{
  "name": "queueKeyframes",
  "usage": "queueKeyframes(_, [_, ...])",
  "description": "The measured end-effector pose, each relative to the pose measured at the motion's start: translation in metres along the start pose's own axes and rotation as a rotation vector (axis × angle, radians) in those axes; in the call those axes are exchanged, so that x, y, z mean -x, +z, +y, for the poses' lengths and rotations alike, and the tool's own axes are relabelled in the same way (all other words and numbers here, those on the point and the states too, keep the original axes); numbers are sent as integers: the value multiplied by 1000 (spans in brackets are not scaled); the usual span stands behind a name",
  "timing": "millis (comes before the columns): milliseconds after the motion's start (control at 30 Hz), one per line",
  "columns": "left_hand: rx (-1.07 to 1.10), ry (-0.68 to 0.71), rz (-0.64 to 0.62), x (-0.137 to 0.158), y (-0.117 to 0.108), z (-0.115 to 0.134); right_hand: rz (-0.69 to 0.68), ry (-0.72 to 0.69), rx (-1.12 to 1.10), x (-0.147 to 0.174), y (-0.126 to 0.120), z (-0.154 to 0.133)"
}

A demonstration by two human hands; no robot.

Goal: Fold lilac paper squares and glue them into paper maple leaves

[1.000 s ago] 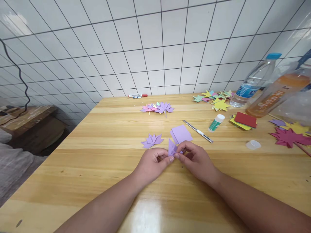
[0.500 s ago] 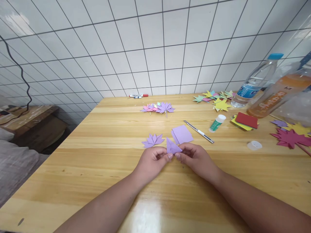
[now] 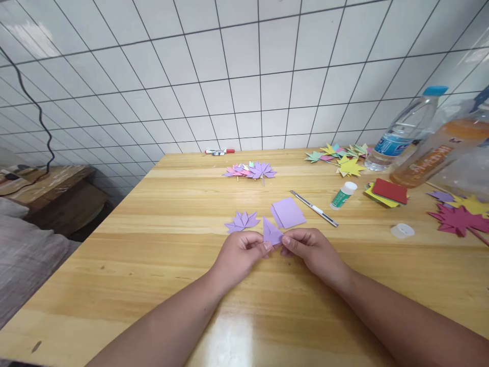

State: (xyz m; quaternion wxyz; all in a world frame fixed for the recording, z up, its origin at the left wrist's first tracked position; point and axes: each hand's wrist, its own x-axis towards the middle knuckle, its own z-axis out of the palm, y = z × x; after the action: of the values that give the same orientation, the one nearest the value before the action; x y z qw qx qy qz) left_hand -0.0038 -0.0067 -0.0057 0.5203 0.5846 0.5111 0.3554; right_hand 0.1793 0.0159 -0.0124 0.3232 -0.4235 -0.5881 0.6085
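Note:
Between my hands is a small piece of folded purple paper [image 3: 271, 234], triangular, its point facing away from me. My left hand [image 3: 246, 251] pinches its lower left edge between thumb and fingers. At its right corner, my right hand [image 3: 305, 245] grips it with thumb on top. Just beyond my left hand lies a purple folded paper leaf [image 3: 242, 221] with several points. Square purple paper sheets [image 3: 288, 212] rest on the table behind the folded piece. A craft knife [image 3: 314, 208] lies slantwise to their right.
On the wooden table [image 3: 160, 244] a glue stick [image 3: 344, 195] stands at right, its cap [image 3: 402, 231] nearby. Coloured paper squares [image 3: 389, 191], a red paper leaf [image 3: 456, 219], a water bottle [image 3: 393, 135] and an orange bottle [image 3: 431, 153] are farther right. Finished leaves [image 3: 250, 170] and markers [image 3: 220, 151] lie at the back.
My right thumb has shifted up onto the right corner of the folded purple paper, and the right fingers now sit lower. My left hand keeps its hold. The view has shifted slightly.

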Motion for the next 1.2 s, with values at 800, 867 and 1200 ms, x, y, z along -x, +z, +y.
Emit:
queueKeyframes(800, [28,-64,-22,-3,-3,-4,0,-205,144,4,3,3])
queueKeyframes(867, [23,-62,-39,-2,-3,-2,9,-207,202,2,4,4])
queueKeyframes(1200, [114,-111,-51,-4,-3,-1,73,-225,314,-1,0,8])
